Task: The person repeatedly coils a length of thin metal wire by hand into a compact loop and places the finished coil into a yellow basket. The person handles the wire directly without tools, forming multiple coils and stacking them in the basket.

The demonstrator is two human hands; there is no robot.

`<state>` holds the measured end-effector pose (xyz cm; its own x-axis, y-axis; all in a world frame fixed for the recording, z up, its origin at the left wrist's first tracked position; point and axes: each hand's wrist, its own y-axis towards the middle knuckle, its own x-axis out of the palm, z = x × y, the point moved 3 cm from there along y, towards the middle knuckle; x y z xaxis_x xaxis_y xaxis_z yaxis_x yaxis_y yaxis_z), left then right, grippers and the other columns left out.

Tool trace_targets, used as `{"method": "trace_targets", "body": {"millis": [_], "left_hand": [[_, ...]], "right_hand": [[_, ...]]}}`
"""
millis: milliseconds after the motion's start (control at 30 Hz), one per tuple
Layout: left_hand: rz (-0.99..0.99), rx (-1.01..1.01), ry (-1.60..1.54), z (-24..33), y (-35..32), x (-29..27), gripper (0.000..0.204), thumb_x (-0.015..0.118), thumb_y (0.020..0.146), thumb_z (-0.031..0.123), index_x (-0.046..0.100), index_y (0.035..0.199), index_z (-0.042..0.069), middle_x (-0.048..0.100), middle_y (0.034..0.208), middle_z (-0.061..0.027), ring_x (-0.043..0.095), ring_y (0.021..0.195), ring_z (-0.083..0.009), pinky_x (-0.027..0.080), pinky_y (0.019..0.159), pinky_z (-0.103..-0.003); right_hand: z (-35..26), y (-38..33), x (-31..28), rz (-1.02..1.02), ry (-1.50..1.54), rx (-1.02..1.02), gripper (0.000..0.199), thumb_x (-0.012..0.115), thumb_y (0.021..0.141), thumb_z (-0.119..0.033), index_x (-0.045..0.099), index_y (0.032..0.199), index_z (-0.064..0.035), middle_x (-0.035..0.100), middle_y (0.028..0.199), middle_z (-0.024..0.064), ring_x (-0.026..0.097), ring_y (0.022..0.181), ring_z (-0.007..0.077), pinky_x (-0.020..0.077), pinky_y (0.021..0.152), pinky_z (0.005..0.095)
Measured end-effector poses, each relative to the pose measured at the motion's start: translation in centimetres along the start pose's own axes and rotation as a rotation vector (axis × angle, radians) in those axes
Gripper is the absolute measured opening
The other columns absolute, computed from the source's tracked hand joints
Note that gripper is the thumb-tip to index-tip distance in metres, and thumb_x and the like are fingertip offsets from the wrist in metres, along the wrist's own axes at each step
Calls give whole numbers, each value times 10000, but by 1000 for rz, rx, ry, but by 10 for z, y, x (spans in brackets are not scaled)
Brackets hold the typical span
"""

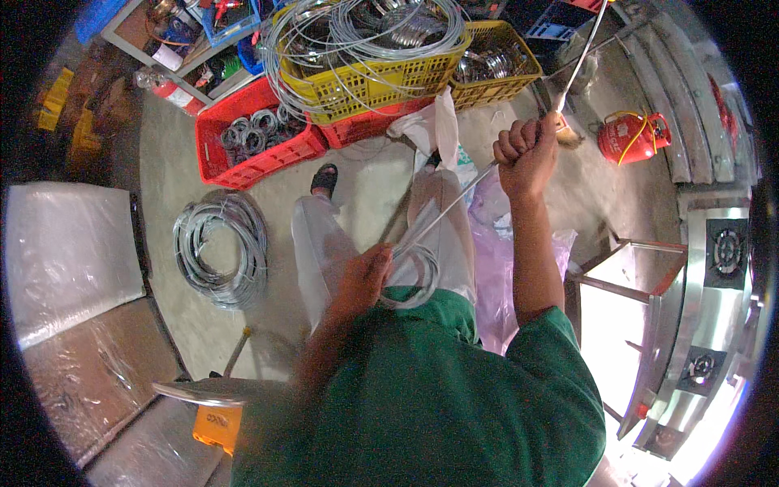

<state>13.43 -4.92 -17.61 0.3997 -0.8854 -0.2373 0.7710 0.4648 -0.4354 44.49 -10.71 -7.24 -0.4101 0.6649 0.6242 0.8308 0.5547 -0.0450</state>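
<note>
A thin silvery-grey length of wire (451, 208) runs taut and slanting between my two hands. My left hand (367, 276) is closed around it, low in front of my green shirt. Beside that hand a small loose coil of the same wire (422, 280) hangs against my lap. My right hand (526, 156) is raised farther out to the right, in a fist around the wire's other stretch. How the wire ends inside the right fist is hidden by the fingers. My left forearm is somewhat smeared by motion.
A large wire coil (219, 250) lies on the floor at left. Ahead stand a red crate (258, 159) and yellow crates (381, 88) of metal coils. A long-handled thing (586, 53), a red gas cylinder (631, 138) and steel stoves (710, 312) are at right; wrapped boxes (77, 252) at left.
</note>
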Motion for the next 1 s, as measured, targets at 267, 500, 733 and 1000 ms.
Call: {"method": "trace_targets", "body": {"millis": [267, 500, 733, 1000], "left_hand": [[-104, 144, 99, 7, -21, 7, 394, 388, 1027, 331, 586, 1040, -9, 635, 856, -217, 618, 797, -403, 474, 746, -458], [-91, 153, 141, 40, -42, 0, 356, 511, 983, 343, 591, 1051, 3, 664, 889, -232, 653, 847, -423, 493, 763, -463], [-35, 182, 95, 52, -38, -2, 382, 559, 965, 392, 582, 991, 11, 637, 732, -169, 635, 661, -348, 483, 629, -420], [201, -61, -1141, 53, -32, -51, 404, 523, 985, 452, 431, 729, 153, 326, 589, 54, 325, 463, -82, 233, 420, -263]], "right_hand": [[-25, -10, 31, -37, -79, -15, 543, 420, 1009, -509, 303, 617, -152, 251, 536, -21, 197, 425, 100, 150, 386, 271], [-33, -7, 42, -74, -99, 26, 533, 411, 1022, -479, 297, 612, -157, 250, 541, -26, 180, 432, 100, 141, 390, 268], [-6, 15, 15, -110, 183, 142, 430, 433, 1023, -405, 410, 685, -140, 363, 611, -2, 310, 528, 128, 256, 473, 285], [72, -57, -69, -250, 139, 358, 298, 550, 979, -357, 622, 1070, -82, 585, 815, 22, 536, 720, 164, 429, 697, 337]]}}
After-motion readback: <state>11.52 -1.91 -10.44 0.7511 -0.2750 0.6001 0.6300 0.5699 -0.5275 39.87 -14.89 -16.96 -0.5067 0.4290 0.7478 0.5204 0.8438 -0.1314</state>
